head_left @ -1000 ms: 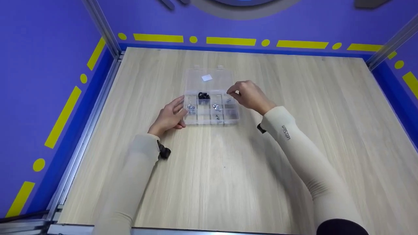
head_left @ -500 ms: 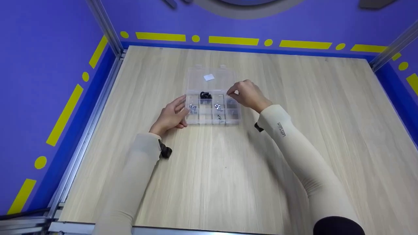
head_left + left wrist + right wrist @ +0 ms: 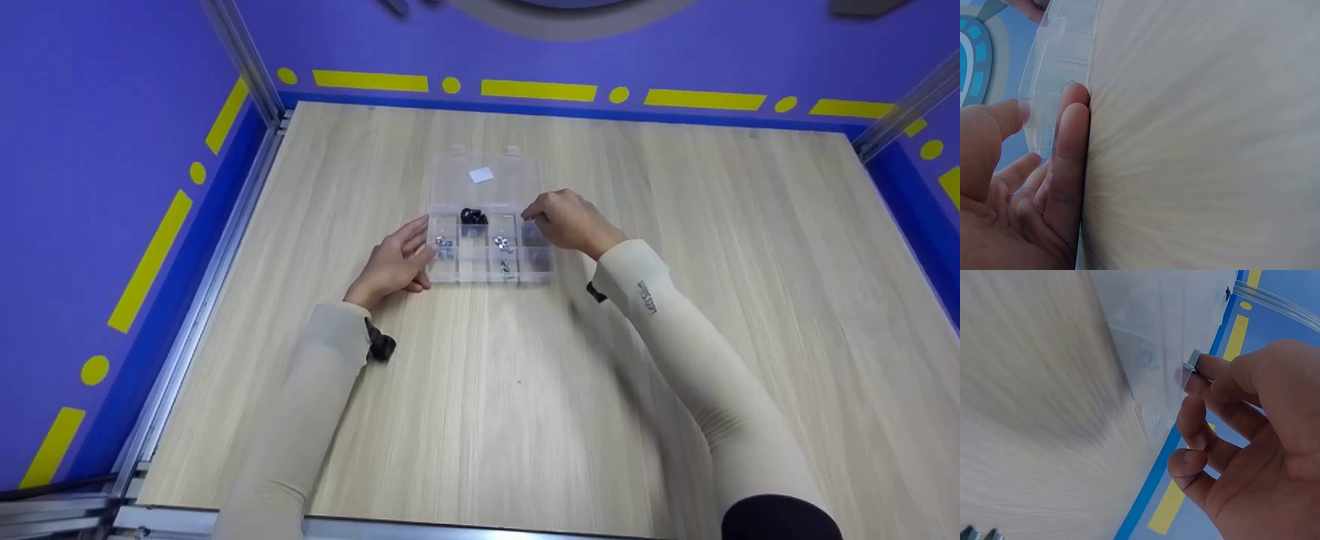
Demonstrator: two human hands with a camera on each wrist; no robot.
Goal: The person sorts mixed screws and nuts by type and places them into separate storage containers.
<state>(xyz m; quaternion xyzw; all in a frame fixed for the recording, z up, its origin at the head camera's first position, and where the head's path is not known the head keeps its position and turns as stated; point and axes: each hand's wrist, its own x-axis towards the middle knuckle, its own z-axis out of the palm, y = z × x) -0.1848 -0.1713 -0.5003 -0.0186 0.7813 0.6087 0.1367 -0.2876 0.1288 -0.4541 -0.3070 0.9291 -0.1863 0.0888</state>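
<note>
A clear plastic compartment box (image 3: 472, 276) lies on the table with its lid (image 3: 487, 161) folded back. My left hand (image 3: 391, 264) holds its near-left corner, thumb over the rim and fingers along the outside. At the far-right compartment, my right hand (image 3: 568, 219) pinches a small silver metal fastener (image 3: 1192, 361) between thumb and index finger; the other fingers curl loosely. Black parts (image 3: 473, 217) fill a back compartment. Shiny metal pieces (image 3: 444, 242) lie in a left one, more silver pieces (image 3: 502, 241) in a middle one, and small greenish-silver pieces (image 3: 505, 266) in front of those.
A white label (image 3: 481, 175) sits on the lid. The wood-grain table (image 3: 480, 420) is bounded by a blue back wall (image 3: 540, 60) and a blue left wall (image 3: 112, 150), with metal profile rails (image 3: 240, 60) at the corners.
The head view has shifted slightly. My right hand has come a little lower over the far-right compartment, its fingers still pinched. My left hand stays at the box's left side.
</note>
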